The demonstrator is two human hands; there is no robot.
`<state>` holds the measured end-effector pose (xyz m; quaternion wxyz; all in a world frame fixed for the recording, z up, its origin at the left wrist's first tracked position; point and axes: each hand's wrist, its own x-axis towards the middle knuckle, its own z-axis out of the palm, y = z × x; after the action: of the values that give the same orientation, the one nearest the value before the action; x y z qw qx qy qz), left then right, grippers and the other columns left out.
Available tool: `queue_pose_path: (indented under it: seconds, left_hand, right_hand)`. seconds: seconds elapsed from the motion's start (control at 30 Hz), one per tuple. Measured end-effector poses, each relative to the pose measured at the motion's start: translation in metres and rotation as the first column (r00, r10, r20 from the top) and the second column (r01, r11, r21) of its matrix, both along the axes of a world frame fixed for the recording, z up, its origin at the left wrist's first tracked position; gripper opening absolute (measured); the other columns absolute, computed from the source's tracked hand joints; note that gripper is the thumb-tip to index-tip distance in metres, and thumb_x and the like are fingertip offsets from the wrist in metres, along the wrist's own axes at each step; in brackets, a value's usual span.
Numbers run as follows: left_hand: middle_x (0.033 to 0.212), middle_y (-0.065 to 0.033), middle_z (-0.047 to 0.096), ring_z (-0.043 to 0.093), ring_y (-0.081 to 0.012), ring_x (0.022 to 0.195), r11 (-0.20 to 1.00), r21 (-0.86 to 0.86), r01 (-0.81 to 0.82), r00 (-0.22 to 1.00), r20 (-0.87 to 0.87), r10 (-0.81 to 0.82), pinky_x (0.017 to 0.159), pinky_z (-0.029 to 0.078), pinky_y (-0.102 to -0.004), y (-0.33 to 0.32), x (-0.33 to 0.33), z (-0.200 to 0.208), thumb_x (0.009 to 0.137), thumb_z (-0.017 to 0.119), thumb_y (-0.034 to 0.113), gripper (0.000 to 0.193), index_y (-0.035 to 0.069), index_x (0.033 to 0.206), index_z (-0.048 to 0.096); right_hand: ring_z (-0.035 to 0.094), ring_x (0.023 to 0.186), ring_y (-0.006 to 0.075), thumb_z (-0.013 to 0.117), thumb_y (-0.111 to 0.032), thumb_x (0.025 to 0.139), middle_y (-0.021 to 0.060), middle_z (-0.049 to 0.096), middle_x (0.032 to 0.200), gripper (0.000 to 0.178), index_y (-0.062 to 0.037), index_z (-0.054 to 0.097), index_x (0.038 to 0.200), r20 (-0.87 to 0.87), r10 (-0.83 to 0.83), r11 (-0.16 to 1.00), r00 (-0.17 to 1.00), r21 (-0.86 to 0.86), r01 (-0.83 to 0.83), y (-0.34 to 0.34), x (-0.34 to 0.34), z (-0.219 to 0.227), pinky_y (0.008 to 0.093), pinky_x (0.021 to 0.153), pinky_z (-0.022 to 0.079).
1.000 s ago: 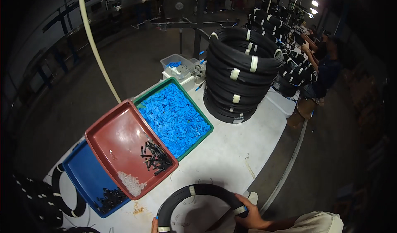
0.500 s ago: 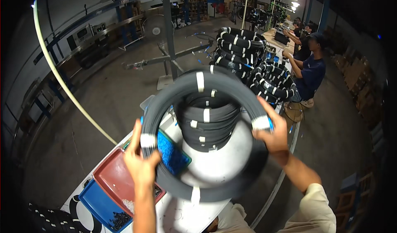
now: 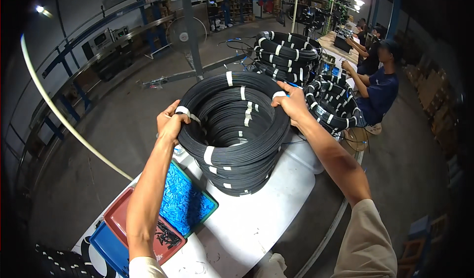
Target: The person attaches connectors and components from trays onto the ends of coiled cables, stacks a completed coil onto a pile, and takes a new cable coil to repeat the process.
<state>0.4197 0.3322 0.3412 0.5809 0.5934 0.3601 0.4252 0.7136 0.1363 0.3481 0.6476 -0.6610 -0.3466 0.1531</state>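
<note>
Left grip (image 3: 169,123) + right grip (image 3: 293,103) holding round black white-banded cable coil (image 3: 242,154), opposite sides | coil between both, atop black coil stack (image 3: 242,180) on white tabletop (image 3: 261,214) | ring, no long axis; neither nearer

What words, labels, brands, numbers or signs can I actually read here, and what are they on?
None can be read.
White bands on the top coil: no legible marks.
Blue pieces: too small to tell.
Machine at the back left: too small and blurred.
Brown boxes at right: too dark.
</note>
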Motion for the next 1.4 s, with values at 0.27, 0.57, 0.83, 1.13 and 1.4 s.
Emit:
queue_pose_path:
  seconds: [0.27,0.57,0.83,1.13,1.4]
  left_hand:
    - [0.128,-0.0183,0.066,0.067,-0.0245,0.099,1.000,0.013,0.016,0.995,-0.100,-0.015,0.087,0.053,-0.0293,0.012,0.004,-0.006,0.059,0.060,-0.012,0.085,-0.004,0.144,0.053]
    - [0.115,-0.0148,0.070,0.066,-0.0210,0.094,0.997,-0.056,0.053,0.998,0.021,-0.052,0.082,0.052,-0.0271,0.020,0.003,-0.011,0.062,0.061,-0.013,0.081,-0.006,0.142,0.054]
    - [0.113,-0.0169,0.071,0.068,-0.0221,0.089,1.000,-0.001,0.010,0.999,-0.039,-0.010,0.079,0.054,-0.0281,0.009,0.007,-0.007,0.062,0.061,-0.009,0.083,-0.003,0.144,0.053]
    - [0.113,-0.0162,0.071,0.068,-0.0225,0.094,1.000,0.017,-0.015,0.998,-0.060,0.016,0.084,0.054,-0.0282,0.008,0.007,-0.008,0.062,0.060,-0.012,0.082,-0.003,0.143,0.054]
    - [0.113,-0.0158,0.071,0.067,-0.0206,0.092,0.999,0.030,-0.010,0.996,-0.083,0.013,0.084,0.052,-0.0261,0.005,0.007,-0.006,0.063,0.060,-0.013,0.081,-0.004,0.143,0.054]
  right_hand:
    - [0.068,0.087,0.0203,0.070,0.006,0.062,0.0212,0.071,0.108,0.081,0.0102,0.052,0.141,-0.077,0.027,0.998,0.997,-0.062,-0.032,0.006,-0.003,-0.011,0.0274,0.079,0.053]
    - [0.064,0.076,0.0136,0.068,0.010,0.068,0.0119,0.071,0.093,0.075,0.0076,0.053,0.141,-0.007,0.025,0.995,1.000,-0.101,-0.025,0.011,-0.004,-0.011,0.0243,0.073,0.051]
    - [0.065,0.072,0.0154,0.069,0.009,0.061,0.0161,0.072,0.090,0.079,0.0074,0.056,0.139,-0.153,0.030,0.999,0.988,-0.033,-0.036,0.009,0.006,-0.015,0.0270,0.067,0.054]
    - [0.063,0.067,0.0133,0.068,0.012,0.063,0.0127,0.070,0.083,0.078,0.0089,0.055,0.139,-0.179,0.053,0.999,0.982,-0.002,-0.055,0.014,0.008,-0.010,0.0256,0.063,0.051]
    - [0.061,0.069,0.0122,0.068,0.011,0.063,0.0099,0.069,0.083,0.076,0.0094,0.056,0.138,-0.135,0.018,1.000,0.991,-0.013,-0.020,0.007,-0.004,-0.008,0.0246,0.065,0.050]
